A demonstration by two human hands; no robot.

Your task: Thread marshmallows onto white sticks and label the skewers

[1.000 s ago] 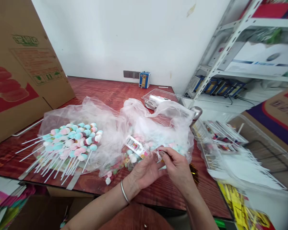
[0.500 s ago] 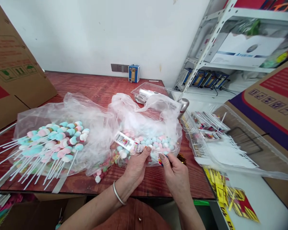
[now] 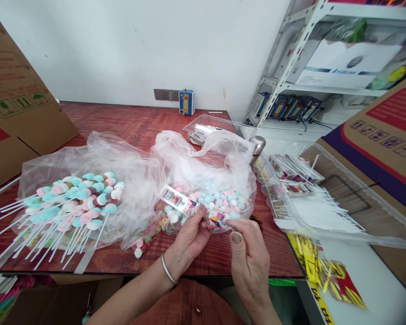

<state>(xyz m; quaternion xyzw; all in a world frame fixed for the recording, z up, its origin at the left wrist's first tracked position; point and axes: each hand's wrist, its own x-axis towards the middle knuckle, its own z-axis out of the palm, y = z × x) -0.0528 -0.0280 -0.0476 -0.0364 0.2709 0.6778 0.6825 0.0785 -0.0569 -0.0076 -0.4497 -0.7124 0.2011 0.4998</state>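
Note:
My left hand (image 3: 193, 234) pinches a long, narrow printed packet (image 3: 180, 201) between thumb and fingers. The packet slants from upper left to lower right, and its colourful end reaches toward my right hand (image 3: 251, 253). That hand's thumb stands apart from its index finger, whose tip is at or very near the packet's end; I cannot tell if they touch. Behind the packet lies a clear plastic bag (image 3: 203, 174) of small pink, blue and white candies (image 3: 223, 198). Candy skewers on white sticks (image 3: 84, 194) rest on another clear bag at the left.
A clear tray (image 3: 284, 212) on the right holds white sticks and printed packets. Behind the bags are another clear tray (image 3: 219, 121) and a metal object (image 3: 258, 145). Cardboard boxes flank the red-brown table (image 3: 122, 117). Yellow packaging (image 3: 341, 280) lies at the lower right.
My right thumb has lifted off the packet and the right fingers have loosened. More of the packet's colourful end shows. My left hand keeps its hold.

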